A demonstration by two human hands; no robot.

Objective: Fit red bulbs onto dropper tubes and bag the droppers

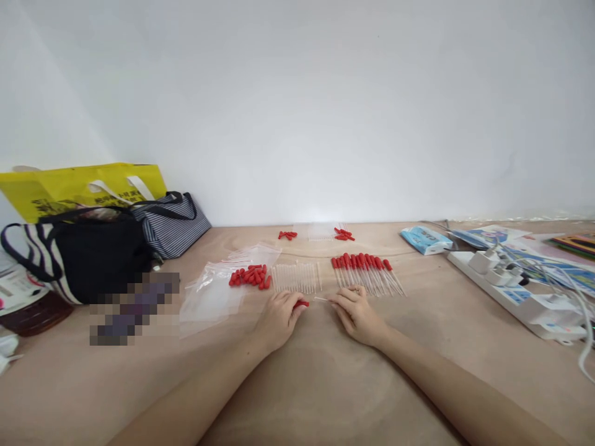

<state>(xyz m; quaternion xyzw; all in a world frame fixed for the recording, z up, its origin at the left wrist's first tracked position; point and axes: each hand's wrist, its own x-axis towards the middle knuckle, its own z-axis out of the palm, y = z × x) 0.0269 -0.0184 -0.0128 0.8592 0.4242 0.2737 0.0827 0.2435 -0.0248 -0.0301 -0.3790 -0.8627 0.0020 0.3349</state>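
My left hand is closed on a small red cap at the middle of the table. To its right, my right hand pinches a thin clear dropper tube, whose tip points toward the cap; the two are apart. Behind my left hand lies a row of clear tubes, with a pile of loose red caps to the left. Clear tubes topped with red caps lie side by side behind my right hand.
Clear plastic bags lie left of the caps. More red caps rest near the wall. Black, striped and yellow bags stand at left. A tissue pack, power strip and cables lie at right.
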